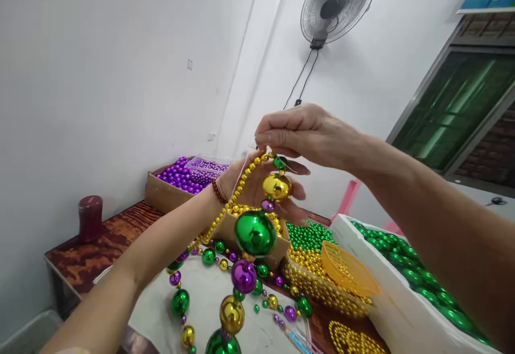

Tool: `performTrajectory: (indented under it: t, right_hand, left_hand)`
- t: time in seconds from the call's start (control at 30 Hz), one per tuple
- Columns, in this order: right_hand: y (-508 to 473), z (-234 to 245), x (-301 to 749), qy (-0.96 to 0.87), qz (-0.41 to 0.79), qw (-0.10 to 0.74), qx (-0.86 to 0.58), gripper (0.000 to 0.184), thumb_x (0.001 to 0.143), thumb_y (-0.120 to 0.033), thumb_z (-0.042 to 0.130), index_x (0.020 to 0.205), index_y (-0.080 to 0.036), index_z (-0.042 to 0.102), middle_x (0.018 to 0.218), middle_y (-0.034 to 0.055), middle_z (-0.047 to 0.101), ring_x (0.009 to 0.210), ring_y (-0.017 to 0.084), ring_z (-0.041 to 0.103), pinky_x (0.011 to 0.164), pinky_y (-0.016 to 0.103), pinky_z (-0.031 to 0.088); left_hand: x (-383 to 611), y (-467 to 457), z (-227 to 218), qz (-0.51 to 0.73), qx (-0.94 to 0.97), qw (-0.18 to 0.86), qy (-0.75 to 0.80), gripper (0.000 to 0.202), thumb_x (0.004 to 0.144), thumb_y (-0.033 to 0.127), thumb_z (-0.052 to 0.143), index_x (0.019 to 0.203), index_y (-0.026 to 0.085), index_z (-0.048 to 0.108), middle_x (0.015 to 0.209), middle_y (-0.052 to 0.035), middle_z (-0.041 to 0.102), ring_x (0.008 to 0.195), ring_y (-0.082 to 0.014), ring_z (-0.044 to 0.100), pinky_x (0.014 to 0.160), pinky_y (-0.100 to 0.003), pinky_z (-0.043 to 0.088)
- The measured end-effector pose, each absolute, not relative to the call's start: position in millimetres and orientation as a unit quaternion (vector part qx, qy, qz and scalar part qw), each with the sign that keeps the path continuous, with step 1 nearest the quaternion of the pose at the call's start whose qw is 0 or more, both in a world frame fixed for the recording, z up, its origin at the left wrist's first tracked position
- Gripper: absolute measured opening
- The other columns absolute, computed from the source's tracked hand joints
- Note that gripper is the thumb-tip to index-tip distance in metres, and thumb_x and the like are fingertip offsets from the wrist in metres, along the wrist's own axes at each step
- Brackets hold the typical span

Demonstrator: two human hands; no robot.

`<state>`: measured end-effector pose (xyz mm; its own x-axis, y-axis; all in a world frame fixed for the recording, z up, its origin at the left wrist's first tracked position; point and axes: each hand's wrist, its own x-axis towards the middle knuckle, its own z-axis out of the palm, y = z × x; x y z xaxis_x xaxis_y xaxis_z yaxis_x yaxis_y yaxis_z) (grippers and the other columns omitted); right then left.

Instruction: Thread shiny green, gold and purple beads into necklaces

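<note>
Two bare hands met at the top of the strand of glossy green, gold and purple plastic beads [255, 233], which hung between us and the pale work sheet [217, 295]. Our right hand [300, 131] had thumb and forefinger pinched, seemingly on the thin white thread [240, 174]; our left hand [255, 185] sat behind the beads, fingers spread, and we couldn't tell whether its hidden thumb side gripped anything. Main risk as we read it: dropped end. Big beads hung their weight below a tiny pinch; if it slipped with the end untied, beads could run off. Second: snag. The run of small round gold beads [241, 185] crossed our left wrist near the dark red beaded bracelet [219, 190], so a quick pull could catch. Third: tangle. Lower loops lay on the sheet among loose beads, including a small green bead [256, 308]; dragging the strand could scatter those. Knot state: not visible, right fingers covered it. Too hard a tug could snap the thread.
</note>
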<state>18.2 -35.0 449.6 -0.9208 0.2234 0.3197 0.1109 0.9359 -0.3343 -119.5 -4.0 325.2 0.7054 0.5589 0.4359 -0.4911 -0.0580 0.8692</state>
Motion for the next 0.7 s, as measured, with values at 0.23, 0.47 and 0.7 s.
performTrajectory:
  t: [0.23,0.47,0.7]
  right_hand:
    - [-30.0,468.0,16.7,-0.944,0.059,0.269,-0.181,0.025,0.088,-0.013,0.066,0.063,-0.015,0.062,0.051,-0.0025,0.047,0.045,0.007,0.037,0.041,0.026,0.029]
    - [-20.4,482.9,5.8,-0.922,-0.034,0.265,-0.280,0.023,0.086,-0.006,0.066,0.064,-0.012,0.069,0.048,-0.0041,0.052,0.045,0.004,0.040,0.045,0.027,0.025]
    - [-19.7,492.4,0.9,-0.884,-0.104,0.288,-0.353,0.019,0.089,-0.012,0.057,0.083,-0.006,0.074,0.056,-0.0069,0.057,0.052,0.002,0.039,0.052,0.027,0.025]
  left_hand:
    - [-129.4,-7.1,352.4,0.436,0.687,0.570,0.115,0.060,0.072,0.067,0.072,0.109,0.020,0.068,0.109,-0.0102,0.071,0.082,-0.0182,0.066,0.070,-0.031,0.049]
    - [-120.1,-14.9,374.1,0.597,0.690,0.303,0.277,0.037,0.071,0.037,0.086,0.093,0.017,0.064,0.088,-0.0047,0.065,0.083,-0.0161,0.063,0.076,-0.031,0.047]
    - [-123.6,-41.4,389.9,0.620,0.685,0.264,0.276,0.029,0.081,0.038,0.078,0.089,0.015,0.062,0.082,-0.0050,0.063,0.084,-0.0190,0.068,0.075,-0.032,0.052]
